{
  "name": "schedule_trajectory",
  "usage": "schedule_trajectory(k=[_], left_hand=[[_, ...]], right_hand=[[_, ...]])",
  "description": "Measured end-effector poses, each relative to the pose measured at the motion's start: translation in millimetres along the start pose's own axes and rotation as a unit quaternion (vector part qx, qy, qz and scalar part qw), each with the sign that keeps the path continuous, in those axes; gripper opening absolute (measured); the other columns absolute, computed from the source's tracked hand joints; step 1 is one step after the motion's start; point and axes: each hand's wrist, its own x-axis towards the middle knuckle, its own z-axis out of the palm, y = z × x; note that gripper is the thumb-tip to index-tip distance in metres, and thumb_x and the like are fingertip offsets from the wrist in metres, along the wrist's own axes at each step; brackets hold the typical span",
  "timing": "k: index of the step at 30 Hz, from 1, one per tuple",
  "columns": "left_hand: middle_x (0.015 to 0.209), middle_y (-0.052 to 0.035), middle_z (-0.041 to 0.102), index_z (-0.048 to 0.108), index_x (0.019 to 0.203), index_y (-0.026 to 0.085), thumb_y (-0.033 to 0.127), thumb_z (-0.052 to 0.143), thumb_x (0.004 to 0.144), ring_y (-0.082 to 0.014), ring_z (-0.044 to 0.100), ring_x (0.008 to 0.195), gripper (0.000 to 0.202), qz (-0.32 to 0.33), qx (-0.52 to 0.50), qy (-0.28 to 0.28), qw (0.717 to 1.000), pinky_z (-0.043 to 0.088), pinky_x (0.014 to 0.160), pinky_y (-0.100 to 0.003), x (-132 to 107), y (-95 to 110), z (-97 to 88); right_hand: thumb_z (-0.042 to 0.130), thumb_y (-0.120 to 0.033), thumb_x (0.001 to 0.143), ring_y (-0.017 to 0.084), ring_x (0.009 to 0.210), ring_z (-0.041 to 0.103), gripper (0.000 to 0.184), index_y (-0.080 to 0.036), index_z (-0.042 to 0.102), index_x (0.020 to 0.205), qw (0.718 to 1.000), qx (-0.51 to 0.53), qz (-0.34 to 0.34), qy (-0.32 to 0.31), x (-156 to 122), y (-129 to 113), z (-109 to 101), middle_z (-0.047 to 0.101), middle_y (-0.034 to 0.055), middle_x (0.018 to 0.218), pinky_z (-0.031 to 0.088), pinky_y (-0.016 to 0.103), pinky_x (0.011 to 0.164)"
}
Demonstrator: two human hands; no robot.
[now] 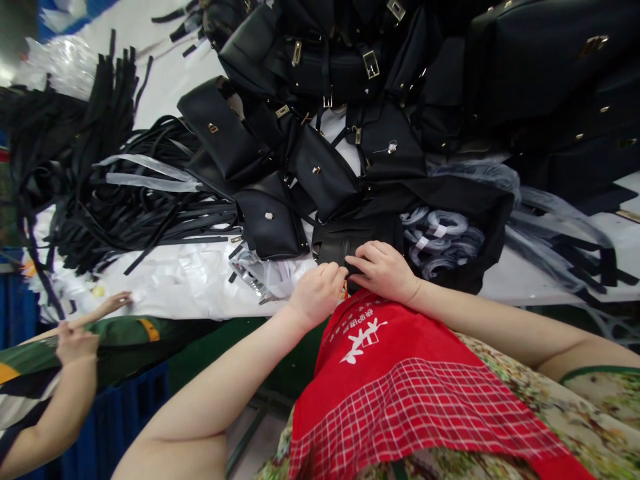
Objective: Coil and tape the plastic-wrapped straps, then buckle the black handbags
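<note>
A black leather-look bag (333,241) lies at the table's front edge, directly before me, its near side partly covered by my hands. My left hand (320,292) is closed in a pinch at the bag's near edge, beside a small orange-and-metal bit (344,288). What sits between those fingertips is too small to make out. From the other side my right hand (384,272) grips the bag's near edge, fingers bent over its top. Just left of the bag is a small black bag with a metal clasp (269,216).
Black bags with buckles (327,63) are heaped behind. Coiled clear tubing (443,233) lies on black cloth at right. Black straps (165,200) and plastic wrap (185,280) spread leftward. A co-worker's hands (77,343) are at far left.
</note>
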Motion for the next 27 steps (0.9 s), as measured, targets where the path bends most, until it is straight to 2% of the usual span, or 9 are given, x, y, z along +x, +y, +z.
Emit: schedule_trajectory(k=[3,5,8,12,18,21,24,26,27], left_hand=[[0.084,-0.0045,0.064,0.064,0.101,0.018,0.021,0.045,0.096,-0.0185,0.062,0.079,0.02,-0.126,-0.074,0.045,0.988,0.046,0.07,-0.029,-0.9,-10.3,6.7],[0.086,-0.0039,0.066,0.066,0.1,0.019,0.023,0.049,0.095,-0.0177,0.063,0.081,0.019,-0.162,-0.115,0.051,0.979,0.047,0.071,-0.028,-3.1,-13.5,9.7],[0.084,-0.0028,0.068,0.068,0.098,0.02,0.028,0.052,0.094,-0.0177,0.064,0.078,0.019,-0.148,-0.127,0.026,0.98,0.046,0.067,-0.029,-6.6,-10.6,9.3],[0.084,-0.0031,0.067,0.068,0.1,0.02,0.024,0.05,0.095,-0.0186,0.063,0.075,0.019,-0.116,-0.082,-0.027,0.99,0.044,0.062,-0.03,-5.5,-2.2,0.5],[0.079,-0.0054,0.063,0.065,0.093,0.014,0.015,0.045,0.094,-0.0207,0.061,0.075,0.019,-0.018,-0.007,-0.112,0.994,0.041,0.058,-0.031,5.0,2.7,-15.1],[0.079,-0.006,0.062,0.064,0.087,0.013,0.014,0.044,0.093,-0.0209,0.06,0.074,0.021,0.022,0.02,-0.113,0.993,0.04,0.057,-0.032,9.1,8.3,-17.4],[0.077,-0.006,0.061,0.063,0.084,0.014,0.012,0.046,0.091,-0.0212,0.059,0.074,0.019,0.035,0.04,-0.096,0.994,0.039,0.056,-0.032,11.8,11.4,-16.7],[0.075,-0.0058,0.061,0.063,0.083,0.015,0.013,0.045,0.092,-0.0202,0.059,0.072,0.02,0.002,0.025,-0.077,0.997,0.038,0.056,-0.031,12.6,8.1,-16.0],[0.076,-0.0058,0.061,0.064,0.083,0.016,0.014,0.045,0.092,-0.0195,0.059,0.072,0.021,-0.037,0.007,-0.058,0.998,0.039,0.057,-0.031,12.5,4.7,-15.7]], right_hand=[[0.058,-0.03,0.091,0.023,0.087,0.051,0.026,-0.014,0.066,0.11,0.999,-0.014,-0.035,-0.026,6.6,2.1,4.3,0.064,0.0087,0.092,0.038,0.036,0.077],[0.053,-0.025,0.094,0.021,0.084,0.051,0.022,-0.014,0.066,0.107,0.998,-0.024,-0.056,-0.029,10.0,3.0,6.6,0.064,0.0073,0.085,0.038,0.036,0.077],[0.047,-0.024,0.097,0.02,0.083,0.051,0.022,-0.015,0.066,0.103,0.997,-0.033,-0.067,-0.016,12.3,3.5,8.0,0.063,0.0064,0.083,0.037,0.035,0.078],[0.048,-0.024,0.097,0.02,0.082,0.051,0.02,-0.015,0.066,0.1,0.997,-0.041,-0.069,-0.003,11.6,3.0,7.4,0.063,0.0055,0.082,0.037,0.034,0.078],[0.045,-0.022,0.098,0.019,0.081,0.05,0.022,-0.016,0.065,0.094,0.996,-0.047,-0.067,-0.017,12.4,0.9,4.9,0.061,0.0047,0.079,0.036,0.034,0.079],[0.044,-0.02,0.098,0.019,0.079,0.049,0.022,-0.016,0.065,0.091,0.996,-0.041,-0.068,-0.026,14.5,-0.6,3.7,0.06,0.0046,0.077,0.036,0.033,0.079],[0.045,-0.02,0.097,0.019,0.078,0.05,0.023,-0.016,0.065,0.088,0.997,-0.028,-0.066,-0.024,15.5,-2.1,1.4,0.059,0.0047,0.076,0.036,0.033,0.079],[0.044,-0.019,0.098,0.019,0.078,0.051,0.024,-0.015,0.066,0.087,0.997,-0.026,-0.065,-0.018,15.1,-2.5,-1.5,0.059,0.0048,0.075,0.036,0.033,0.078],[0.044,-0.02,0.098,0.019,0.079,0.051,0.025,-0.016,0.066,0.088,0.998,-0.026,-0.061,-0.013,14.6,-2.3,-3.2,0.06,0.005,0.076,0.037,0.034,0.078]])
